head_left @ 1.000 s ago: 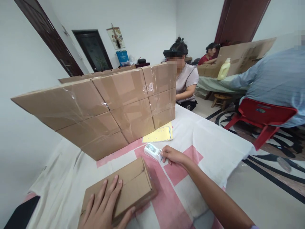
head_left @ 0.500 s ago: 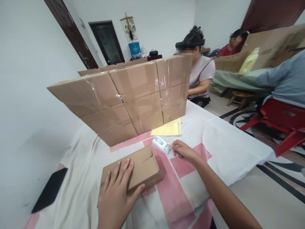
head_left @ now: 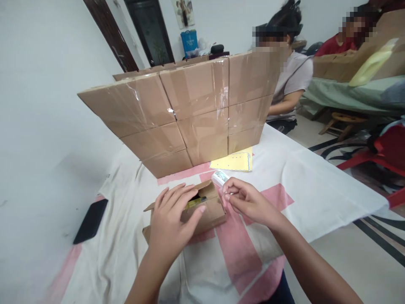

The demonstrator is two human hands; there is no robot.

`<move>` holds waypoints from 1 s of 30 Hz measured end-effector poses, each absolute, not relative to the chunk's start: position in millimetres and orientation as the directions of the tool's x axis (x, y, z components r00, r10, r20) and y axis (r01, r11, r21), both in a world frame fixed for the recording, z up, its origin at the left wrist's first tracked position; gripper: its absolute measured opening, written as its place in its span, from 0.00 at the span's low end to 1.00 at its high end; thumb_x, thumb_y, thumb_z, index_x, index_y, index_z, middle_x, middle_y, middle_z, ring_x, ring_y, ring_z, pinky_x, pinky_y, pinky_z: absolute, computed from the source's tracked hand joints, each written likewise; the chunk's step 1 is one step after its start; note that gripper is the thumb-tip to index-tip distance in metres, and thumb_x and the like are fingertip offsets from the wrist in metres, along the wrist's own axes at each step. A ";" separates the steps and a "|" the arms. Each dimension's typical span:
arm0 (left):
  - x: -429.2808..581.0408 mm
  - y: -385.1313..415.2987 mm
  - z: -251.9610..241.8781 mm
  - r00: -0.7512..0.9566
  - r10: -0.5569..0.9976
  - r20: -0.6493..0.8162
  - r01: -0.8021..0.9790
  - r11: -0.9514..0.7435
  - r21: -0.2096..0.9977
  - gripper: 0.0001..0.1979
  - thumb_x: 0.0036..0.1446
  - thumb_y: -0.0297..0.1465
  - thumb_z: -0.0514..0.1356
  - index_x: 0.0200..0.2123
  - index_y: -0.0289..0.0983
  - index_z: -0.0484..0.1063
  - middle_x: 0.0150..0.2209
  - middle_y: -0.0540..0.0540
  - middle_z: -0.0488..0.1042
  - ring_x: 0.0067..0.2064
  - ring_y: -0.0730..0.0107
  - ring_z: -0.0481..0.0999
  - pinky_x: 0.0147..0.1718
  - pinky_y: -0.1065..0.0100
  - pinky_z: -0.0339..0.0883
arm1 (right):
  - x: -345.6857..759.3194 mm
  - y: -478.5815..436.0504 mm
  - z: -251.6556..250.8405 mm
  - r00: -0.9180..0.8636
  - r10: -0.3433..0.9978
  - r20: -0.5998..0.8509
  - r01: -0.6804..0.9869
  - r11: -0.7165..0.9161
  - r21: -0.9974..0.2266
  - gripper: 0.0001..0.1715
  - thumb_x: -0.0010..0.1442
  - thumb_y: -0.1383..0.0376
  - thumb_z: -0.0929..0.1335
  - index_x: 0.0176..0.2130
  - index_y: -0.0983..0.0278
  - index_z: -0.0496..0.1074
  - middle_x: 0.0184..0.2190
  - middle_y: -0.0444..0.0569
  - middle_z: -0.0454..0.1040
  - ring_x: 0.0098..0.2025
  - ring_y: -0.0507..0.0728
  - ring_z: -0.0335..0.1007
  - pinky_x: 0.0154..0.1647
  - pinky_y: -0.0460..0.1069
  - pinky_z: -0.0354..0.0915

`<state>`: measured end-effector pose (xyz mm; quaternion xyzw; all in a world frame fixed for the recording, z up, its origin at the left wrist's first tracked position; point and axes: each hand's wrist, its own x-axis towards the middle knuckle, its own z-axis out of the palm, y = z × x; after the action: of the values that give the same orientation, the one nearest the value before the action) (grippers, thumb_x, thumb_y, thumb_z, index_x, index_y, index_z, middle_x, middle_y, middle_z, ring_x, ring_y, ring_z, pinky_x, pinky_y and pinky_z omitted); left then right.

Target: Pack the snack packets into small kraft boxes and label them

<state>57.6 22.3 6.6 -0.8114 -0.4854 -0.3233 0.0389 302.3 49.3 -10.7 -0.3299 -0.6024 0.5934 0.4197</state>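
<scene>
A small cardboard box (head_left: 205, 215) lies in front of me with its lid partly raised. Something yellow and dark (head_left: 193, 203) shows through the gap. Over the box's left part rests my left hand (head_left: 174, 211), its fingers spread along the lid. My right hand (head_left: 245, 200) is pinched at the box's right end, on what looks like the end of clear tape. Just beyond its fingertips sits a white tape dispenser (head_left: 219, 177), partly hidden by the hand.
A wall of taped cardboard boxes (head_left: 202, 105) stands behind the dispenser, with yellow paper (head_left: 232, 162) at its foot. A black flat object (head_left: 91, 221) lies at the left edge of the cloth-covered table (head_left: 316, 181). A co-worker (head_left: 294, 80) sits beyond the boxes.
The small box's lid has gone from closed to partly raised. My right hand has moved nearer to the box and now covers part of the dispenser. The view has tilted downward.
</scene>
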 end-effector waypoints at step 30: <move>41.5 56.0 13.1 0.227 0.972 0.060 0.610 -0.190 0.770 0.08 0.61 0.37 0.64 0.31 0.43 0.80 0.50 0.44 0.78 0.56 0.57 0.75 0.58 0.51 0.65 | 260.6 67.2 -69.0 -0.313 0.734 0.603 0.275 0.678 -0.682 0.17 0.59 0.76 0.66 0.43 0.59 0.77 0.52 0.49 0.82 0.65 0.65 0.67 0.63 0.66 0.68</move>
<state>41.5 56.0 13.1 -0.7163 -0.5521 -0.2859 -0.3169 260.6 67.2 -69.0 -0.3253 -0.7754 0.2350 0.4875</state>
